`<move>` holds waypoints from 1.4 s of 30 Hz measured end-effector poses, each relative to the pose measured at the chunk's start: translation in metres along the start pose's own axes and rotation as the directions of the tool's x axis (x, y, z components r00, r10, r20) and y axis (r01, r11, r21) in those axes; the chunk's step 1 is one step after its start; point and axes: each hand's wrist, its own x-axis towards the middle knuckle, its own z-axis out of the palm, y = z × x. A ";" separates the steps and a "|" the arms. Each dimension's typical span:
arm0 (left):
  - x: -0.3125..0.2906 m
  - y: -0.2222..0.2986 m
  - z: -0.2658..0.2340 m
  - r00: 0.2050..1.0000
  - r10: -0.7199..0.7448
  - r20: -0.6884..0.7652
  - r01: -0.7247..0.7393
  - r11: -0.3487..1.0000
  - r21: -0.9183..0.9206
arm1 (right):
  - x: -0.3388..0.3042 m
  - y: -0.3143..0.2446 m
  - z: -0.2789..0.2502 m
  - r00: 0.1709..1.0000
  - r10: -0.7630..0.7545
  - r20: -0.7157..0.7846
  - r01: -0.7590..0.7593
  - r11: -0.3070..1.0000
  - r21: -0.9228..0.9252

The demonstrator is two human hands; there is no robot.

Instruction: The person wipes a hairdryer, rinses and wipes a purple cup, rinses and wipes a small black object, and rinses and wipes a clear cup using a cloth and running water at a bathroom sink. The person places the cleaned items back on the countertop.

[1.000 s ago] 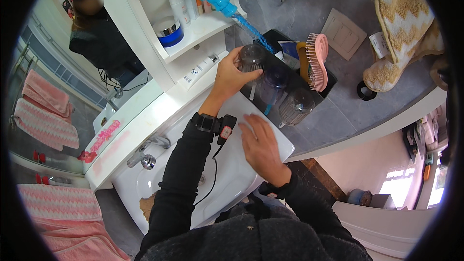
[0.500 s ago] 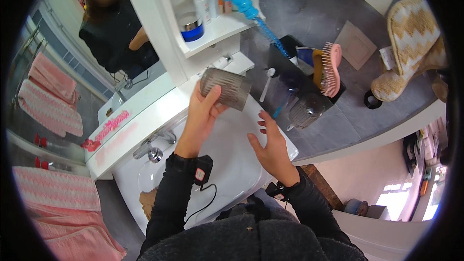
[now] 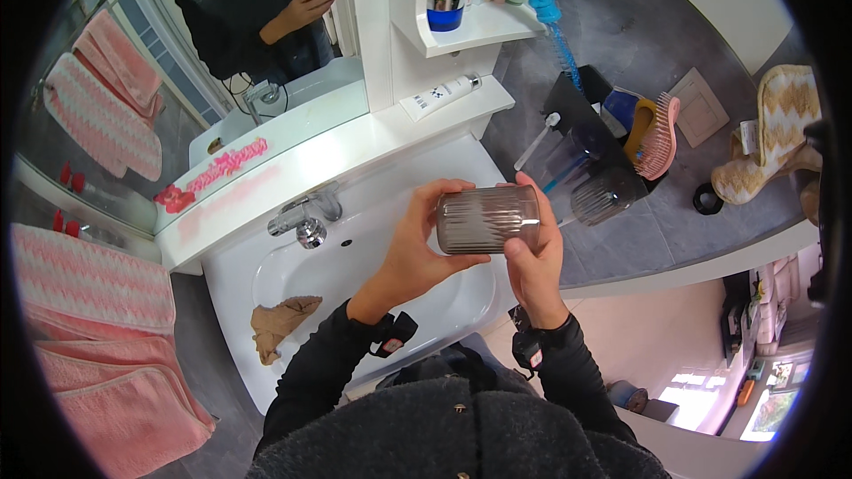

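A smoky grey ribbed tumbler [image 3: 486,220] lies on its side in the air over the right part of the white sink [image 3: 266,279]. My left hand [image 3: 417,244] wraps its left end, thumb below and fingers above. At the other end my right hand [image 3: 539,257] grips it, the thumb pressed on the near side. Behind and to the right, a second ribbed tumbler [image 3: 602,197] lies on the grey counter, close to a white toothbrush [image 3: 538,142]. A chrome faucet [image 3: 309,220] stands left of my hands.
On the ledge lies a white tube [image 3: 441,96]. A black organizer [image 3: 581,115] holds a pink hairbrush [image 3: 658,137] and a blue brush. A brown cloth [image 3: 282,324] rests on the sink's left rim. Pink towels [image 3: 98,302] hang at far left; patterned slippers [image 3: 772,133] sit at far right.
My right hand has closed onto the tumbler, which only the left held before. The tumbler has moved right and nearer to me, and the view has shifted.
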 end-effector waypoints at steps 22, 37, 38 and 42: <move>-0.055 0.035 -0.035 0.991 0.129 -0.044 -0.113 0.959 0.260 | -0.038 0.007 0.088 0.792 -0.343 0.504 0.608 0.515 -0.604; -0.102 0.066 -0.043 0.974 0.226 -0.021 -0.063 0.358 0.932 | -0.048 0.037 0.110 1.000 0.015 -0.027 -0.027 0.854 -0.520; -0.103 0.067 -0.043 0.972 0.229 -0.043 -0.057 0.413 0.909 | -0.048 0.040 0.110 0.997 -0.060 -0.048 0.021 0.810 -0.586; -0.108 0.079 -0.043 0.982 0.082 -0.173 0.083 0.630 0.772 | -0.038 0.038 0.105 0.960 -0.171 0.221 0.279 0.655 -0.702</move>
